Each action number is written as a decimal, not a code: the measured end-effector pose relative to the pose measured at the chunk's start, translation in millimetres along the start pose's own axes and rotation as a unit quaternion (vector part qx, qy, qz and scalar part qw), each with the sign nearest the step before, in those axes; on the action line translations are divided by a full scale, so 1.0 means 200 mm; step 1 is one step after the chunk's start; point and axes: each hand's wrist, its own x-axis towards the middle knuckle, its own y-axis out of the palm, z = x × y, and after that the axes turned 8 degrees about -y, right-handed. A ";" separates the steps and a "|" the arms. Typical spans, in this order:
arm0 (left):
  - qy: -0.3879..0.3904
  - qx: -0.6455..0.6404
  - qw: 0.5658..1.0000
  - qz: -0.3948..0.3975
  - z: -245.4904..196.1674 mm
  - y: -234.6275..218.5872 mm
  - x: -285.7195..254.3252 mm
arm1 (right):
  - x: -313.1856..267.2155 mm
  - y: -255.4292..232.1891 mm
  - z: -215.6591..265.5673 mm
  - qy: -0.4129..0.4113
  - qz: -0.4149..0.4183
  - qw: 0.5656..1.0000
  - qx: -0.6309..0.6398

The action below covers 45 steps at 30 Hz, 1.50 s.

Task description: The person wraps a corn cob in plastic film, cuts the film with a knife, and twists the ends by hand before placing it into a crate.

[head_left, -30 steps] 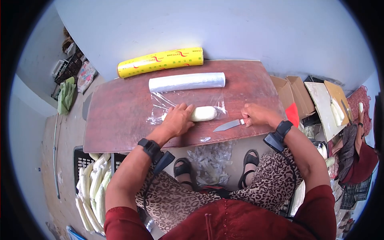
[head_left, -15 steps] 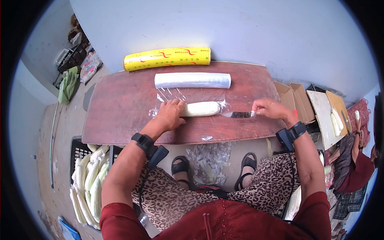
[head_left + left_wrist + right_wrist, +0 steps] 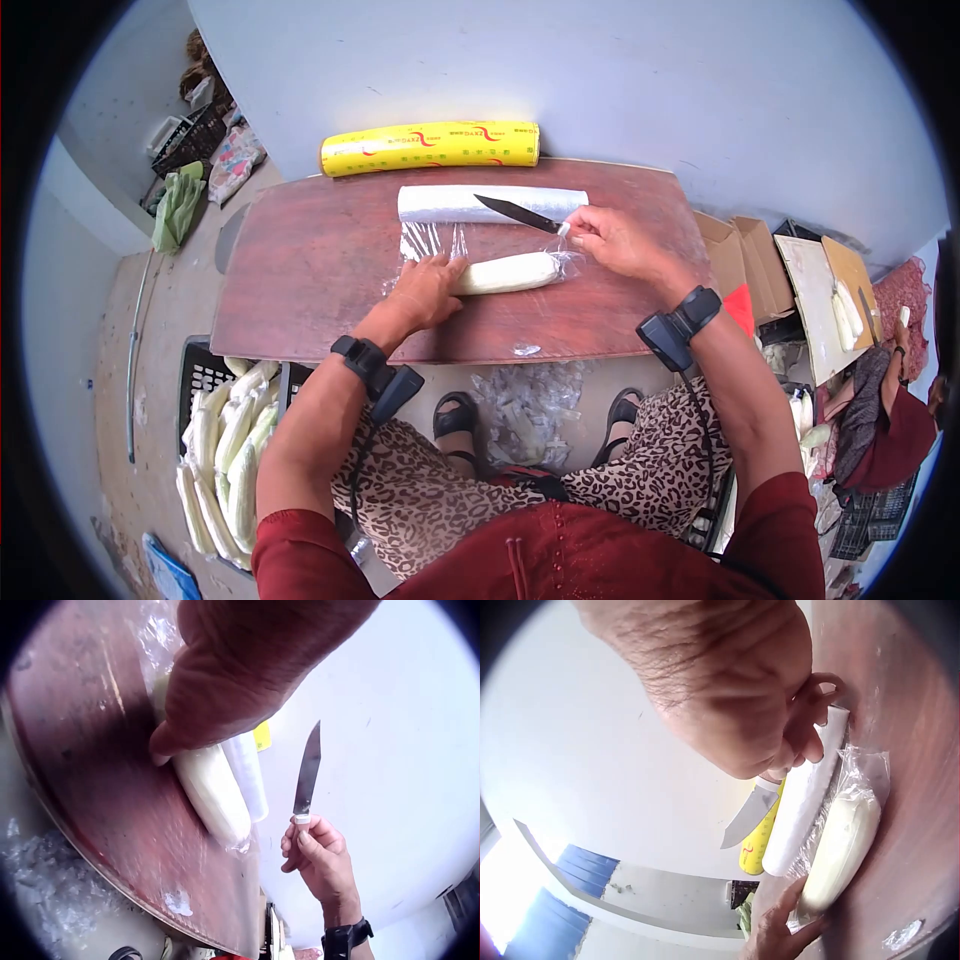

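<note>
A pale corn cob lies on clear film on the table, with loose film bunched at its right end. My left hand holds its left end, fingers over the far side and thumb on the near side; the right wrist view shows this hand around the cob's end. Gripped by its handle in my right hand, the knife is raised above the film, its blade pointing left across the white film roll. In the left wrist view, the knife blade stands clear of the cob.
A yellow printed roll lies at the table's back edge by the wall. Crates of pale cobs stand below left. Plastic scraps cover the floor between the feet. At the right are cardboard boxes and another person's arm.
The knife has risen from beside the cob's right end and swung up and left toward the film roll with my right hand. My left hand still holds the cob's left end.
</note>
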 end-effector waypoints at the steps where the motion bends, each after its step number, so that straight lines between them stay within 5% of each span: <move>1: 0.000 0.007 1.000 -0.003 0.01 0.00 0.00 | 0.03 0.02 0.01 -0.002 -0.012 1.000 -0.012; 4: -0.025 -0.029 0.999 -0.012 0.04 -0.06 -0.01 | 0.13 0.10 0.02 -0.028 -0.019 0.999 -0.002; 7: -0.109 -0.161 0.978 -0.070 0.17 -0.06 0.02 | 0.20 0.17 0.03 -0.035 -0.004 0.999 0.003; 11: -0.249 -0.142 0.950 -0.128 0.37 0.00 0.04 | 0.26 0.23 0.05 -0.078 0.018 0.997 0.002; 17: -0.335 -0.167 0.924 -0.078 0.42 0.04 0.07 | 0.33 0.30 0.03 -0.103 0.039 0.991 -0.071; 45: -0.315 -0.204 0.926 -0.034 0.45 0.11 0.12 | 0.39 0.38 0.10 -0.058 0.108 0.988 -0.092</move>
